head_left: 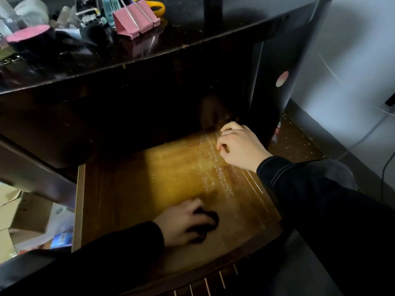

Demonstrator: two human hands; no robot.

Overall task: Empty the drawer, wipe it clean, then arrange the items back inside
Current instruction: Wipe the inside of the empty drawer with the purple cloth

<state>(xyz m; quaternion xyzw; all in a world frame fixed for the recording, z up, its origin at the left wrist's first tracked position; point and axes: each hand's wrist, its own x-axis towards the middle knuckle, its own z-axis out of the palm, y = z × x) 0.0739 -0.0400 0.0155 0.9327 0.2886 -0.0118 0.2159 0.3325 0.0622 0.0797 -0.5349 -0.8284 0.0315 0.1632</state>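
The drawer (111,189) stands pulled out from under the dark desk (192,35) and fills the middle and lower middle of the frame. Its long axis runs from the bottom edge up and a little to the right, with its far end going into the shadow under the desk. Its bare wooden floor faces up, and a glossy crinkled strip (213,167) runs along the right side of that floor, parallel to the right wall.

The left hand (181,223) lies palm down on the drawer floor in the lower middle of the frame, blurred. Its grip is clamped on a dark cloth (208,216), which is bunched under and between the bent fingers and pressed to the wood.

The right hand (239,144) is right of centre at the drawer's far right corner. Its grip is closed round the top of the right wall, knuckles up, fingers curled over the rim.

Both arms wear dark sleeves.

On the desk, upper left of the frame, lie pink binder clips (136,20), a yellow loop (159,6) and a black cup with a pink top (30,37) among blurred clutter. Cardboard boxes (12,210) sit at lower left, beside the drawer's left wall
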